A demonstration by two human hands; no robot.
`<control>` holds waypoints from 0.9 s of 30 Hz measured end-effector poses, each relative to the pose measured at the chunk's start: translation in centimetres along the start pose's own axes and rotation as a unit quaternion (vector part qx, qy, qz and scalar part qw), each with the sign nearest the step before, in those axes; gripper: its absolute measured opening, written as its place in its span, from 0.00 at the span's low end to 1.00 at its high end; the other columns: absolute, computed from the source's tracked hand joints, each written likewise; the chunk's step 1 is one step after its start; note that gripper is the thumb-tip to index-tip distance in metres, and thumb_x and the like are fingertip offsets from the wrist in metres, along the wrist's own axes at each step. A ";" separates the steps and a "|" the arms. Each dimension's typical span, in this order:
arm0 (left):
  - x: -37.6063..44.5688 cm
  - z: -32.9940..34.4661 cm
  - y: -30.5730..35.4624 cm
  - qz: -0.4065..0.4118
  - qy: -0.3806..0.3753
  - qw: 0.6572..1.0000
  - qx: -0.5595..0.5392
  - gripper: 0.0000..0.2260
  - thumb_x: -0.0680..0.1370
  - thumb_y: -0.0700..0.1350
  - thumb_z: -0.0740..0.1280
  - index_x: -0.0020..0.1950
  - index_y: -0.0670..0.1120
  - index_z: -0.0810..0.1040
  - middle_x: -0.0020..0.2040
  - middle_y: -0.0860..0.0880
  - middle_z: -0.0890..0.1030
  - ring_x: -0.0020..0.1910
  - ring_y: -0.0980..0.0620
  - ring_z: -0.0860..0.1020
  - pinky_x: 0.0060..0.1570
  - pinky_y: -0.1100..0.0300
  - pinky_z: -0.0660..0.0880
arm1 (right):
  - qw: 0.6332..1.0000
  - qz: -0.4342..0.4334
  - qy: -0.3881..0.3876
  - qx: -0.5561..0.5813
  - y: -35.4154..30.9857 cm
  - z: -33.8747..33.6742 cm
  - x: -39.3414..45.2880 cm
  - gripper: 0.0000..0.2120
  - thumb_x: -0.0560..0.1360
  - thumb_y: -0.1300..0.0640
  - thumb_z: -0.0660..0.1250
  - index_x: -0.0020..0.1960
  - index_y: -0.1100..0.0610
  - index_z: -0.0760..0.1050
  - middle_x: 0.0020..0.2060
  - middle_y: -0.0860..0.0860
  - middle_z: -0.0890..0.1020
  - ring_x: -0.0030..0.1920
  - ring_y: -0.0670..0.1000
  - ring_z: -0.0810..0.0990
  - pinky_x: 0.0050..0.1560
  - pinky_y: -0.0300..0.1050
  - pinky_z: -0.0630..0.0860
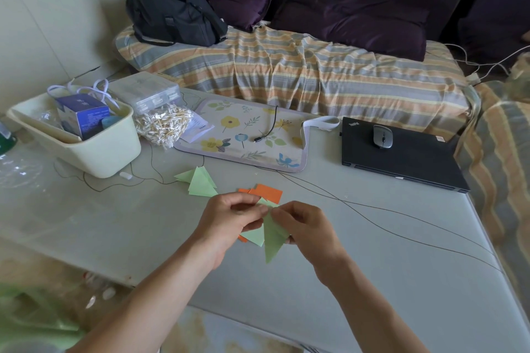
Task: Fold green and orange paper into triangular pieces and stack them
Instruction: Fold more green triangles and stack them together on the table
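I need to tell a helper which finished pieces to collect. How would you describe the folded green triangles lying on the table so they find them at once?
Start at the cream plastic bin on the table's left side, then look just right of its near corner. There lie the folded green triangles, overlapping in a small pile. Unlike the green paper held in both hands, or the flat orange paper, nobody is touching them.

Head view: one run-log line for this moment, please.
phase: folding | left hand, right hand: both pinch green paper above table | folded green triangles beside orange paper
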State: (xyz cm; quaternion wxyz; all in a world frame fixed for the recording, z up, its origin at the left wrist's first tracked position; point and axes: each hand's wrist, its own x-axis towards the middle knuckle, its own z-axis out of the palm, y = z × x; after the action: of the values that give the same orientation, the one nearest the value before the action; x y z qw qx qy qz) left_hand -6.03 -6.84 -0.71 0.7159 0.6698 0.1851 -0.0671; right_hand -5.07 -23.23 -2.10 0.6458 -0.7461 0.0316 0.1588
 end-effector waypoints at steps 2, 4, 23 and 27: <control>0.0 0.1 0.0 -0.002 0.002 1.000 -0.007 0.09 0.73 0.35 0.76 0.53 0.39 0.84 0.44 0.43 0.86 0.38 0.52 0.85 0.43 0.63 0.82 | 1.000 -0.005 0.006 -0.008 0.2 0.0 0.2 0.08 0.78 0.56 0.70 0.44 0.60 0.82 0.38 0.55 0.84 0.39 0.50 0.79 0.46 0.49 0.79; -0.1 0.1 0.0 -0.003 0.004 1.000 -0.012 0.06 0.74 0.36 0.76 0.51 0.40 0.85 0.41 0.46 0.86 0.37 0.54 0.84 0.42 0.64 0.82 | 1.000 -0.007 0.007 -0.005 0.2 0.0 0.2 0.07 0.78 0.56 0.71 0.44 0.59 0.83 0.39 0.57 0.85 0.40 0.51 0.80 0.48 0.53 0.80; -0.5 0.4 0.3 0.006 -0.011 0.996 0.088 0.04 0.77 0.46 0.73 0.46 0.47 0.87 0.35 0.50 0.85 0.32 0.55 0.82 0.43 0.56 0.75 | 1.000 -0.015 -0.011 -0.016 0.0 -0.1 0.1 0.10 0.79 0.54 0.70 0.45 0.61 0.81 0.34 0.47 0.83 0.33 0.44 0.77 0.34 0.32 0.70; -0.3 0.3 0.2 0.012 0.005 0.996 0.084 0.04 0.77 0.46 0.73 0.45 0.47 0.87 0.35 0.50 0.85 0.33 0.54 0.82 0.48 0.50 0.79 | 1.000 -0.006 -0.013 -0.024 0.0 0.1 0.1 0.08 0.78 0.55 0.70 0.44 0.59 0.81 0.33 0.46 0.81 0.35 0.46 0.75 0.39 0.39 0.71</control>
State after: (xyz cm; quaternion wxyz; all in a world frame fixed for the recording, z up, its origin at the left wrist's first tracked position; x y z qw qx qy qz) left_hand -6.22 -7.18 -0.40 0.6569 0.7302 0.1743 -0.0699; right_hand -5.02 -23.16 -2.12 0.6291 -0.7594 0.0151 0.1654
